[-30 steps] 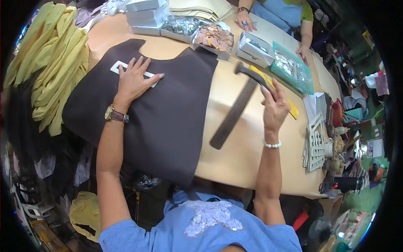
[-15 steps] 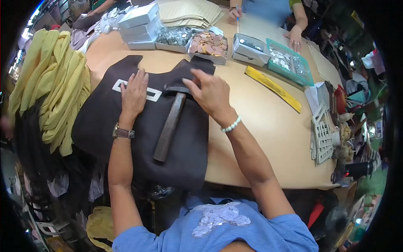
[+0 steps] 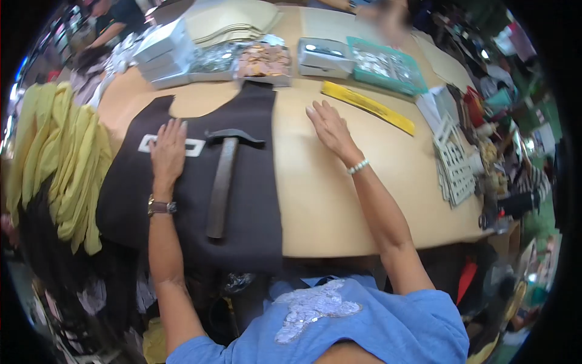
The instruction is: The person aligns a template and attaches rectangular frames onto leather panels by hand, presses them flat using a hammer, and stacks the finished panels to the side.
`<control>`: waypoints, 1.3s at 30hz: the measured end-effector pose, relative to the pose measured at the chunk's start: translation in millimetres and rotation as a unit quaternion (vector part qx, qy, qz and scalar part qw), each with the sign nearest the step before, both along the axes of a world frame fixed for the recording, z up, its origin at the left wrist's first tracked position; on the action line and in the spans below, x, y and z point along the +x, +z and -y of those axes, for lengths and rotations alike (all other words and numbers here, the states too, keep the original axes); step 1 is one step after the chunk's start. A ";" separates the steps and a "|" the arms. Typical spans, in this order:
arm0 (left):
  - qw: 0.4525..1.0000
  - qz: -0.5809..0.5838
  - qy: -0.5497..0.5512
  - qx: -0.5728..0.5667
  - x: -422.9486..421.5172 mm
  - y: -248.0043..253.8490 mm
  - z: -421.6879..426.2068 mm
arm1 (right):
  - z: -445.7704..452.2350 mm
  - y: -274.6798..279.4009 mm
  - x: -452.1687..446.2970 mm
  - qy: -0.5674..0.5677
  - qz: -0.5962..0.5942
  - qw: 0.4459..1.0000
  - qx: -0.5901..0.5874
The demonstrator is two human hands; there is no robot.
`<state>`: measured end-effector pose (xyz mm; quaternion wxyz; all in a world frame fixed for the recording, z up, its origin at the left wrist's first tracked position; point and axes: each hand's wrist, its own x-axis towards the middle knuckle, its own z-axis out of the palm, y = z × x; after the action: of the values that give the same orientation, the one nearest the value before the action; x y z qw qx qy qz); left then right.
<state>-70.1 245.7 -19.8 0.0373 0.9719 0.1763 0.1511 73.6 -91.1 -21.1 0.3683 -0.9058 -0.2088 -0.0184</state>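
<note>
My left hand (image 3: 168, 151) lies flat with stretched fingers on a white slotted template (image 3: 193, 147), which rests on the dark fabric piece (image 3: 254, 188). A hammer (image 3: 223, 188) lies on the same fabric, just right of the template, its head toward the far side. My right hand (image 3: 330, 127) is over the bare table right of the fabric, fingers extended and holding nothing. Beyond it lies a yellow strip (image 3: 368, 107), not touched by the hand.
Boxes of small pieces (image 3: 263, 60) and a green basket (image 3: 388, 65) line the table's far side. Yellow fabric (image 3: 57, 164) hangs at the left. White templates (image 3: 454, 161) are stacked at the right. Other people are at the far side.
The hammer, earlier in my right hand, now lies on the fabric. My right hand has let go and moved right. My left hand stays on the template.
</note>
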 end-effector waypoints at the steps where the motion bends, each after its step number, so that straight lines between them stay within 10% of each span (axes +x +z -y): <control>1: 0.999 -0.021 -0.020 0.038 -2.0 6.0 2.1 | 20.1 0.9 -11.3 0.011 -0.020 0.998 0.063; 6: 0.981 -0.015 -0.155 0.114 4.7 -14.8 -42.2 | 137.2 11.5 -89.4 -0.058 -0.097 0.946 0.303; 9: 0.992 -0.066 -0.108 0.027 8.9 -22.9 -65.3 | 215.6 -5.0 -128.0 -0.223 0.071 0.925 0.300; 14: 0.985 -0.138 -0.067 0.080 9.2 -8.5 -60.0 | 348.2 -23.3 -190.7 -0.534 0.220 0.808 0.117; 17: 0.981 -0.145 -0.083 0.101 7.3 -16.0 -78.6 | 414.2 -57.3 -221.8 -0.625 0.084 0.775 -0.037; 21: 0.990 -0.118 -0.078 -0.010 10.4 -3.7 -62.1 | 445.2 -95.0 -226.9 -0.670 -0.103 0.702 -0.216; 31: 0.990 -0.101 -0.083 -0.058 13.1 -8.6 -73.7 | 466.2 -156.6 -237.8 -0.646 -0.151 0.725 -0.187; 35: 0.995 0.010 -0.063 0.082 13.6 -9.0 -64.2 | 505.6 -159.8 -247.3 -0.714 -0.009 0.682 0.158; 39: 0.944 0.173 -0.037 0.277 2.2 28.1 -12.0 | 525.4 -88.2 -267.0 -0.751 0.052 0.658 -0.027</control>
<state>-67.8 257.7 8.2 -0.1979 0.9085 0.0820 0.3588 -193.4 -616.5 -109.2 0.1931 -0.7617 0.5233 -0.3297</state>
